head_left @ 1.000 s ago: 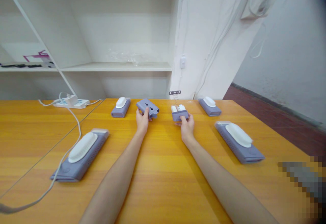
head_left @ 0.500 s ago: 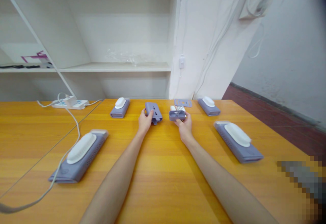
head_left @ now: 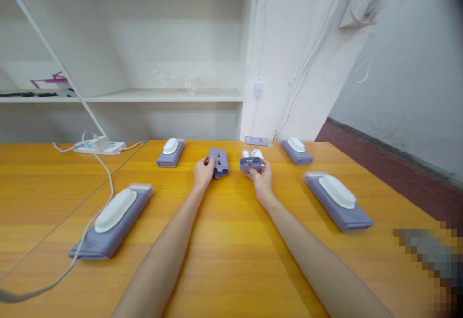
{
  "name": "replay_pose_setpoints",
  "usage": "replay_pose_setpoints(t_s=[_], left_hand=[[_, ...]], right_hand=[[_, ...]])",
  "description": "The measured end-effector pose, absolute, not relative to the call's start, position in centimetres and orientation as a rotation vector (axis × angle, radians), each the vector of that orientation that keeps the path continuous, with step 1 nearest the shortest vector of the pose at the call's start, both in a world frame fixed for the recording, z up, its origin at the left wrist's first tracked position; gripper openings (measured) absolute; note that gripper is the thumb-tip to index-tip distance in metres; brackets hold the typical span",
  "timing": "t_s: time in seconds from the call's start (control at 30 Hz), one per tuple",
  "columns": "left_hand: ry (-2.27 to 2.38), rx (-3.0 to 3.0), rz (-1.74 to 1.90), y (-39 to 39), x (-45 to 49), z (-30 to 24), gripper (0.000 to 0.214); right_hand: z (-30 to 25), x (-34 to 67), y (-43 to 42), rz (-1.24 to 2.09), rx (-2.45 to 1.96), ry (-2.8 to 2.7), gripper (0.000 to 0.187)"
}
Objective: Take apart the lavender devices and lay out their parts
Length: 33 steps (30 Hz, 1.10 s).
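Both arms reach to the far edge of the desk [head_left: 231, 245]. The left hand [head_left: 203, 173] is closed on a purple cover [head_left: 219, 161], fingers curled round its near-left side, the slotted face turned toward the camera. The right hand [head_left: 262, 179] is closed on a purple base [head_left: 251, 164], held from its near side with the thumb at its right end. Out of the base stand white cylinders [head_left: 246, 154] and a thin spring [head_left: 256, 151], with a small purple plate [head_left: 256, 140] on top.

The two pieces sit side by side, near each other but apart, between the hands and the desk's far edge. Judged from this, the work in hand is the handling of one unit in two parts. Any further move of the base calls for a level, steady grip, since the spring and plate look loosely seated.

Four whole units flank the hands: two small ones [head_left: 170, 153] [head_left: 296, 150] along the far edge, two larger ones [head_left: 114, 219] [head_left: 338, 201] toward the left and right edges. A power strip [head_left: 100, 147] lies at the far left, its cable [head_left: 108, 175] trailing toward the near-left corner.
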State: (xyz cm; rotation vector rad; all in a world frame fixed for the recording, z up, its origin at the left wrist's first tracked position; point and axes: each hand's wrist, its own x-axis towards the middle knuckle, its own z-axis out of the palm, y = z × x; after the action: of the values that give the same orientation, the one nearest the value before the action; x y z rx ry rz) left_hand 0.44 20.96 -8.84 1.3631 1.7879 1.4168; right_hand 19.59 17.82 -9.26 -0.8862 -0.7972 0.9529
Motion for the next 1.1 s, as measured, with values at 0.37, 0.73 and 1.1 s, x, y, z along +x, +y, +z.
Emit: replay_pose_setpoints(t_s=[0.37, 0.73, 1.1], left_hand=[[2.071, 1.468, 1.333, 19.9, 0.9, -8.4, 0.046], [2.135, 1.483, 1.259, 19.9, 0.9, -8.2, 0.047], [2.144, 1.498, 1.241, 19.8, 0.9, -8.1, 0.041]], right_hand=[[-7.8, 20.9, 17.3, 1.357, -0.742, -0.71, 0.032], [-7.1, 21.9, 16.6, 1.872, -0.463, -0.571, 0.023], [-7.1, 21.9, 16.7, 1.863, -0.505, -0.526, 0.024]])
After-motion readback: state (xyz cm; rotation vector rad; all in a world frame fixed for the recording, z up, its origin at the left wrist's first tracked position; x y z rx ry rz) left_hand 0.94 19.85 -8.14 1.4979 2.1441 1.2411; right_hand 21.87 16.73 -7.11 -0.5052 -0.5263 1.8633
